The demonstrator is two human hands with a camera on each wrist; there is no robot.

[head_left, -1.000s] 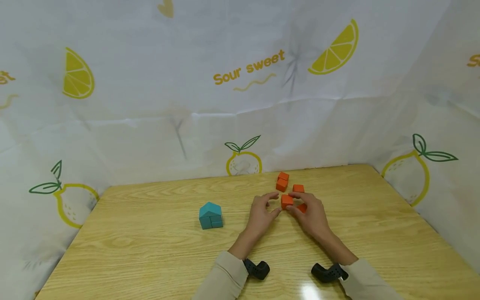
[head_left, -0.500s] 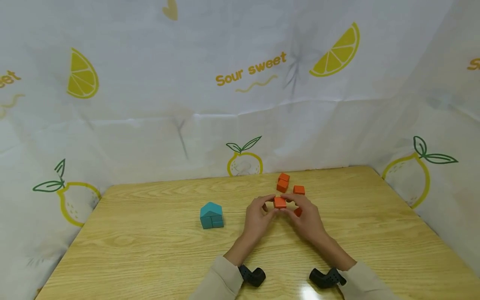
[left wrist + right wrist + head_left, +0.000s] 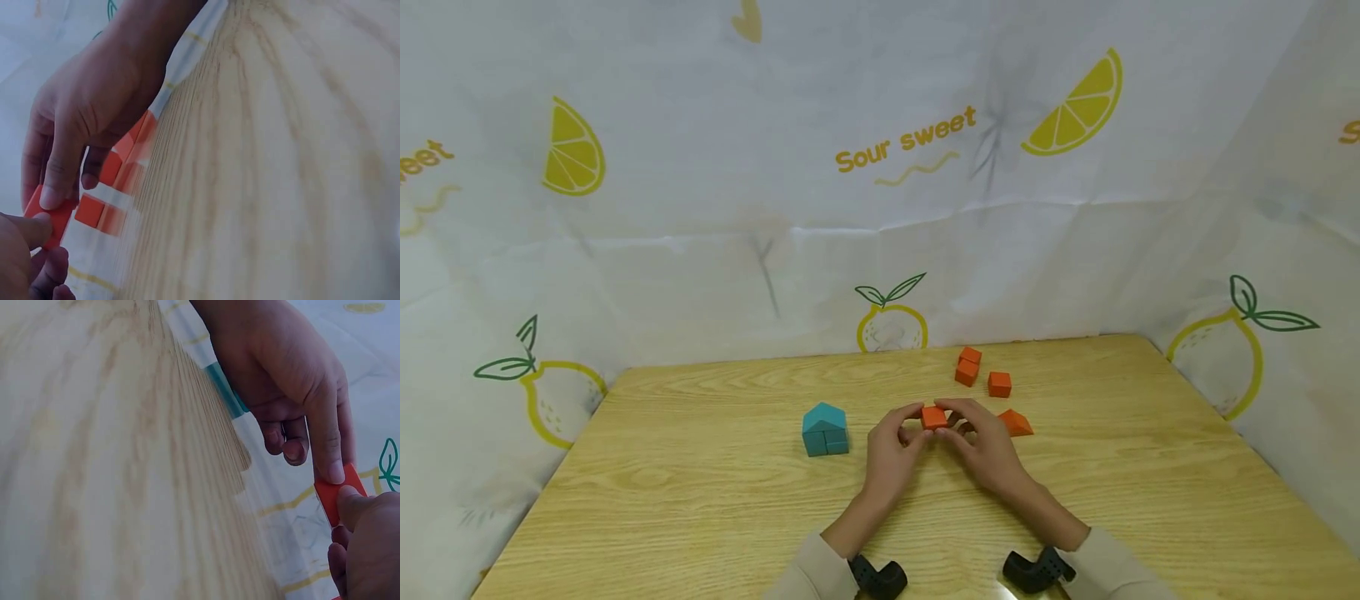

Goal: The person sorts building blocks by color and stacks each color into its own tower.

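Note:
Between my two hands is an orange-red block [image 3: 934,417], its flat face turned toward me, also plain in the left wrist view [image 3: 57,220] and the right wrist view. My left hand [image 3: 892,454] pinches its left side with thumb and fingers. From the other side my right hand [image 3: 988,450] pinches it too, thumb on the near face. The block looks raised above the wooden table. Left of the hands stands a teal house-shaped stack [image 3: 825,431] of several blocks with a triangular top.
An orange triangular block [image 3: 1017,423] lies just right of my right hand. Behind it are an orange cube [image 3: 999,384] and two more orange blocks [image 3: 967,371] touching each other. A white patterned sheet [image 3: 737,283] hangs behind the wooden table [image 3: 700,500].
Both hands have moved left with the orange-red block, away from the other orange blocks. The left hand, apart from the block at first, now pinches it too. The triangular block has come into fuller view.

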